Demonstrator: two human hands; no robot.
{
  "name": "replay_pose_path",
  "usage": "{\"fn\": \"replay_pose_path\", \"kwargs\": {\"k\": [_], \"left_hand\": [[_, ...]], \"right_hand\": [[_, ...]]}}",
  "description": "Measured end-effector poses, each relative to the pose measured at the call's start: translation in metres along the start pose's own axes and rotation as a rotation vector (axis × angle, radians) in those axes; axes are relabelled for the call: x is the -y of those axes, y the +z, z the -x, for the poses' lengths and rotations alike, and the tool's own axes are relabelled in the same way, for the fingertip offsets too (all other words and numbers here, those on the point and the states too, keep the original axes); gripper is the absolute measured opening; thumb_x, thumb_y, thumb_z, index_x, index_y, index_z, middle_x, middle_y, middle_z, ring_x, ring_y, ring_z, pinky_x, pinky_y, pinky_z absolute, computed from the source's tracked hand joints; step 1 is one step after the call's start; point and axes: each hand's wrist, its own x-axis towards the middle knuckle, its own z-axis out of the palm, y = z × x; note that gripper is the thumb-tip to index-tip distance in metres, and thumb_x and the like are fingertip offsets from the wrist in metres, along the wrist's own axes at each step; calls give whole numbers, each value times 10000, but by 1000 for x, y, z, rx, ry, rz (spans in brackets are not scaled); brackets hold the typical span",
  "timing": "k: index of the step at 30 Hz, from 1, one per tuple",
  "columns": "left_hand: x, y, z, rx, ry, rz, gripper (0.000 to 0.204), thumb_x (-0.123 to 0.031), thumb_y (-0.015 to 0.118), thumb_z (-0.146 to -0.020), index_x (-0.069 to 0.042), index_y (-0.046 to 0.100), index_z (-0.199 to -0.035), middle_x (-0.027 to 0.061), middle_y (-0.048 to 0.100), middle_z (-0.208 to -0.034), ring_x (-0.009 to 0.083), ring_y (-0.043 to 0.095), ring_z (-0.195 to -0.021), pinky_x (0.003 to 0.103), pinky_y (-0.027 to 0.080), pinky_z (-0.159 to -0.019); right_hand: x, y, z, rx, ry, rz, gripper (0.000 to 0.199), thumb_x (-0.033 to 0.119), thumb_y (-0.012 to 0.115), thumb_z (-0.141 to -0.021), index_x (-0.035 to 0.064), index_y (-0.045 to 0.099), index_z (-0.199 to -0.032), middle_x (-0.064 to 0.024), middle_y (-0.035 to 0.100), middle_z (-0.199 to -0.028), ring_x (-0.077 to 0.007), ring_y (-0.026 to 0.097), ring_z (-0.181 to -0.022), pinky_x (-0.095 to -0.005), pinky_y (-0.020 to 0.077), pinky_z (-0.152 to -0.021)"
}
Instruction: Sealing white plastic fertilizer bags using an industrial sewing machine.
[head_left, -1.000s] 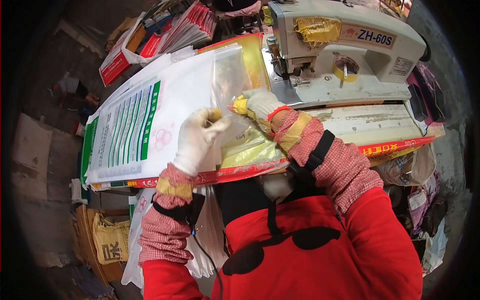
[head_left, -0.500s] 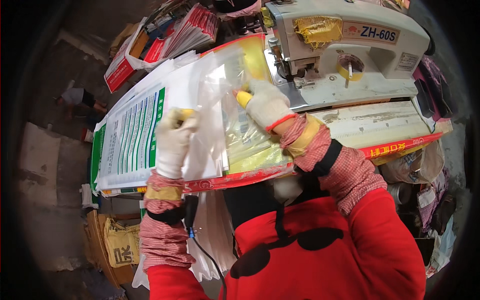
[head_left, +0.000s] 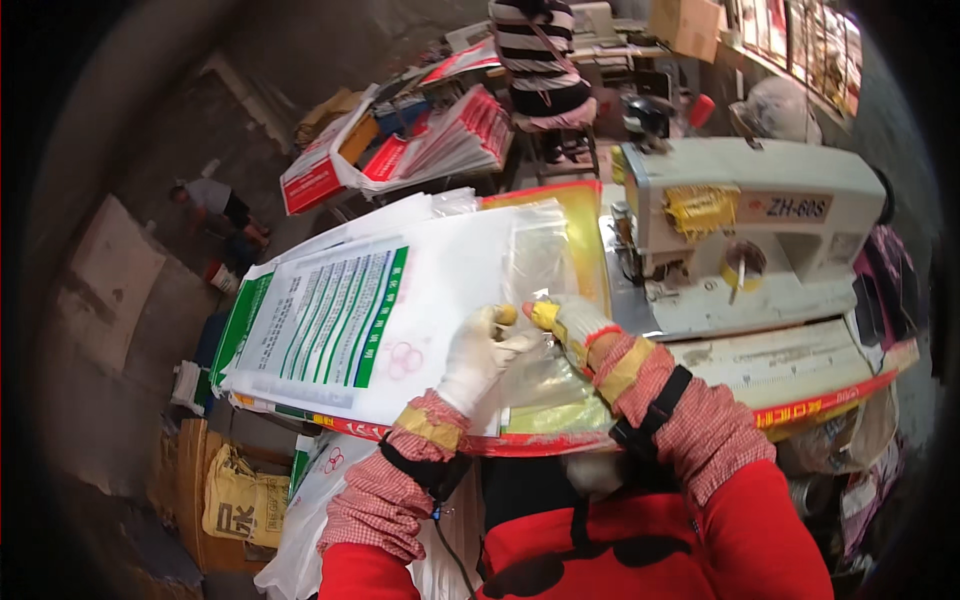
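A large white woven sack (head_left: 445,260) with green print lies flat on the table, and a clear plastic bag (head_left: 545,245) lies over its right side. My left hand (head_left: 480,355), in a white glove with a yellow-taped tip, is closed at the clear bag's left edge. Close beside it, almost touching, my right hand (head_left: 572,328) pinches the same film; its glove carries yellow tape too. Where the film sits between the fingers is hard to see. Beneath the plastic shows a yellow sheet (head_left: 590,225).
To the right stands a white sewing machine (head_left: 770,190) with a tape roll (head_left: 742,265) on it. Folded red-and-white sacks (head_left: 455,145) are piled behind. A person (head_left: 535,55) sits at the back; another person (head_left: 215,205) bends over at the left. A yellow sack (head_left: 245,500) hangs below the table.
My left hand has moved right across the white sack to meet my right hand at the clear film. The view has tilted up, showing more of the room behind.
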Motion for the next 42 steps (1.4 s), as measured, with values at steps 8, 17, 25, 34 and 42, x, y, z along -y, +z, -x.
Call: {"fn": "replay_pose_path", "kwargs": {"k": [8, 17, 25, 34, 42], "left_hand": [[-27, -82, -24, -224, -260, 290, 96, -109, 632, -833, -35, 606, -777, 15, 605, -689, 87, 538, -591, 236, 448, -587], [-27, -100, 42, -43, -167, 171, 94, -73, 662, -788, -18, 586, -791, 19, 619, -709, 83, 549, -626, 225, 460, -611], [-68, -118, 151, 902, -371, 155, 103, -65, 615, -854, -43, 549, -778, 37, 510, -744, 124, 498, -695, 261, 438, -648], [-59, -95, 176, 1302, 111, 39, 67, 3, 579, -738, -37, 542, -777, 100, 543, -721, 252, 553, -722, 343, 443, -652], [-104, -103, 79, 1000, 147, -98, 87, -40, 671, -798, -22, 617, -864, 78, 628, -836, 175, 601, -753, 303, 482, -691]], "right_hand": [[32, -6, 28, -163, -147, 1108, 325, 309, 582, -842, 32, 671, -988, -180, 669, -833, -344, 646, -820, -419, 502, -729], [13, 67, 65, 571, -506, 1430, 289, 195, 554, -812, 22, 638, -1027, -204, 646, -993, -320, 646, -865, -435, 516, -713], [49, 33, -9, 79, -640, 1820, 243, 227, 539, -853, 74, 663, -994, -73, 678, -959, -217, 627, -870, -334, 506, -748], [9, 15, -3, -139, -632, 1325, 220, 178, 554, -824, 91, 652, -1001, -83, 658, -885, -224, 621, -808, -346, 494, -708], [-13, 35, 6, -40, -576, 871, 222, 134, 567, -799, 106, 643, -1006, -91, 641, -819, -231, 615, -752, -357, 483, -673]]}}
